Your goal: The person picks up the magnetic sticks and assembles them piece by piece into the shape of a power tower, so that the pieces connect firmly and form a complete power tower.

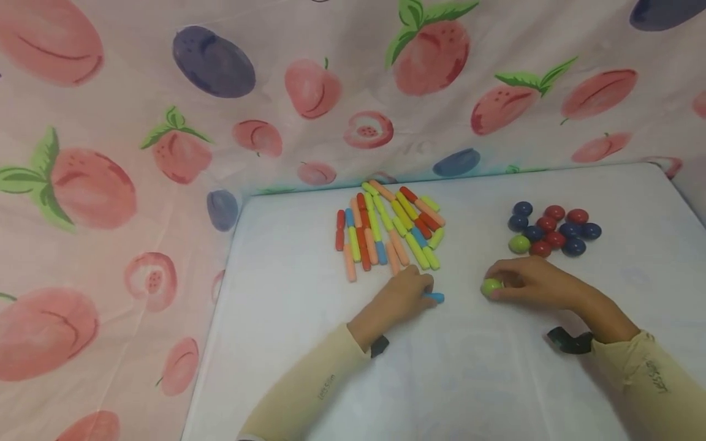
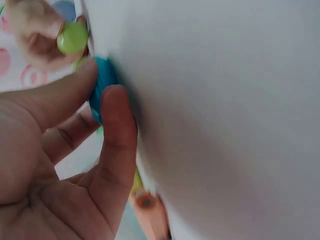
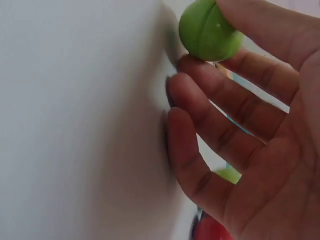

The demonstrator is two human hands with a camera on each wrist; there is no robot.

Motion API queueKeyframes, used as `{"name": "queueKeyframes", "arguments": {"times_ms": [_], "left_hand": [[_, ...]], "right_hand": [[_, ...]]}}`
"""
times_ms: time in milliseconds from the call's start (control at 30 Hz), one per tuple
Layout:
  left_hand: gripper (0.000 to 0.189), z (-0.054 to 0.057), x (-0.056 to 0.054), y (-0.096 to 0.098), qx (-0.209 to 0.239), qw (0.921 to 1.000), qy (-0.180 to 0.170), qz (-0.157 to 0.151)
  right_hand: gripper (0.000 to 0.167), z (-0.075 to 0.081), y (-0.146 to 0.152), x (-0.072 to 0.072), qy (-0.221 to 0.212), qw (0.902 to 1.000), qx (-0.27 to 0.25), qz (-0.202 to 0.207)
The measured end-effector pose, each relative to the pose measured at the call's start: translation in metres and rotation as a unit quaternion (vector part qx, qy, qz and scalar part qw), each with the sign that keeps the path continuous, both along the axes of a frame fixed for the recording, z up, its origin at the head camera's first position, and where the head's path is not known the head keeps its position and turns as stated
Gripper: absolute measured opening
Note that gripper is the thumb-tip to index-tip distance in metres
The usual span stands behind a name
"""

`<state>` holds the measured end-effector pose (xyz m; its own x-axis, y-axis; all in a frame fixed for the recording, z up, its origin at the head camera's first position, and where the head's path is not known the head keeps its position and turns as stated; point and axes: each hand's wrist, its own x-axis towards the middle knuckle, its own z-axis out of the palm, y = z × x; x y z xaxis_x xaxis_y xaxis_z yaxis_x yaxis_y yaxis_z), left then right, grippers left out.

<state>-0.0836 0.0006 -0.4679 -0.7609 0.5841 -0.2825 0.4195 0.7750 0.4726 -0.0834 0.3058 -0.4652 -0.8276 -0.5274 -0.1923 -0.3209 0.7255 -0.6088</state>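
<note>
Fruit-printed cloth [image 1: 353, 73] backs a white-covered table [image 1: 469, 380]. From the head view, we see the person's left grip [image 1: 402, 293] pinching a blue stick [image 1: 436, 297] near the coloured sticks [image 1: 377, 225]; the right grip [image 1: 526, 283] holds a green ball [image 1: 491, 286] near the clustered balls [image 1: 554, 239]. In the left wrist view, we judge the blue stick light and stiff, best pinched mid-length. In the right wrist view, the green ball looks glossy and seamed, likely slippery, best held across its widest part.
</note>
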Motion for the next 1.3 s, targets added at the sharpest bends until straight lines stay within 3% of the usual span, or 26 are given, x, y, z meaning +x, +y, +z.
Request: {"name": "queueKeyframes", "arguments": {"times_ms": [400,833,967,1067,1200,1300], "left_hand": [[0.015,0.001,0.002,0.021,0.011,0.9998,0.016,0.002],[0.022,0.004,0.002,0.022,0.043,0.9985,0.033,-0.003],[0.027,0.009,-0.006,0.015,0.046,0.9979,0.044,0.011],[0.029,0.012,-0.017,0.009,0.035,0.9957,0.085,0.01],[0.031,0.011,-0.035,0.003,0.02,0.9905,0.135,-0.018],[0.033,0.01,-0.045,0.001,0.018,0.9907,0.128,-0.043]], "right_hand": [[0.035,0.0,-0.034,-0.004,-0.039,0.9986,-0.025,0.027],[0.033,0.001,-0.035,-0.001,-0.045,0.9986,-0.008,0.028],[0.03,0.0,-0.033,0.0,-0.04,0.9988,-0.009,0.024],[0.032,-0.002,-0.03,0.0,-0.04,0.999,-0.004,0.019],[0.036,-0.003,-0.024,0.0,-0.047,0.9989,0.001,0.006],[0.037,-0.003,-0.021,-0.001,-0.051,0.9987,0.0,-0.003]]}}
